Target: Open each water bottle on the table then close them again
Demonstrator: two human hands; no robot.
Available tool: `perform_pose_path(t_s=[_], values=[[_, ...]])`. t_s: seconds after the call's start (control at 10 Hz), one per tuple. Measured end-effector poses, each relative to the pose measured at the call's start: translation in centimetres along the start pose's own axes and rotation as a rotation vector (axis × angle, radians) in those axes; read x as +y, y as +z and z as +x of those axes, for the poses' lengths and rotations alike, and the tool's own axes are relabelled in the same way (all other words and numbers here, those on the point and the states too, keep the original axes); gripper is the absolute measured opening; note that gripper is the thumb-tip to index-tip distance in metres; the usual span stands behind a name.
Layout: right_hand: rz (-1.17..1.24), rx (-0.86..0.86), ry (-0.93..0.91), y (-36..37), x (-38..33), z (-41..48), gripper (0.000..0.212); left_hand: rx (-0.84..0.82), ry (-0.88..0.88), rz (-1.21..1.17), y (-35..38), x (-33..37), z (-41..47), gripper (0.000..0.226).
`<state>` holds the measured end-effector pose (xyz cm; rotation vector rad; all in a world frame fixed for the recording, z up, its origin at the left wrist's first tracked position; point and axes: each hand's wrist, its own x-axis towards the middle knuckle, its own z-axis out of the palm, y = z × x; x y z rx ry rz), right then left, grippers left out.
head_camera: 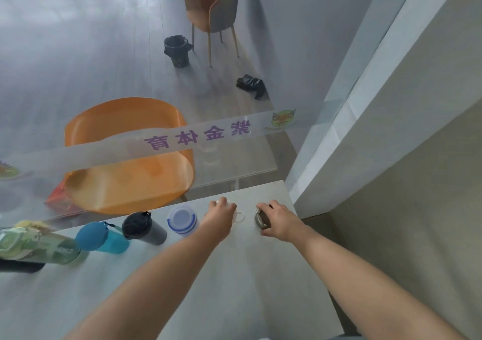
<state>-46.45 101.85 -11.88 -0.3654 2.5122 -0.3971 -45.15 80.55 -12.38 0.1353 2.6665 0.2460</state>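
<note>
Several water bottles stand in a row along the far edge of the pale table. My left hand is closed over the top of a white bottle, which it mostly hides. My right hand grips the lid of a grey metal bottle at the row's right end. To the left stand a clear bottle with a blue-ringed lid, a black bottle, a blue bottle and a green bottle.
A glass panel with purple lettering rises just behind the bottles. Beyond it are an orange chair, a brown chair, a bin and a black bag. A wall corner borders the table's right side.
</note>
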Motion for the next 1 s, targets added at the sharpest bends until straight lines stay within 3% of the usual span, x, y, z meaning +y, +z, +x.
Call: perform_pose_path(t_s=[0.2,0.6,0.8,1.0], values=[[-0.023,-0.024,-0.038,-1.7,0.5,2.5,0.079,-0.004,0.016,0.047,0.3,0.1,1.4,0.027],[-0.073,-0.065,-0.046,-2.5,0.5,3.6,0.076,0.021,-0.043,-0.038,-0.2,0.7,0.5,0.039],[-0.144,-0.053,-0.041,-3.2,0.0,2.9,0.077,0.126,-0.011,-0.011,-0.8,0.7,-0.8,0.043],[-0.087,0.078,-0.057,-5.0,-1.8,0.9,0.06,0.254,-0.039,-0.051,-3.4,-0.1,-2.9,0.039]])
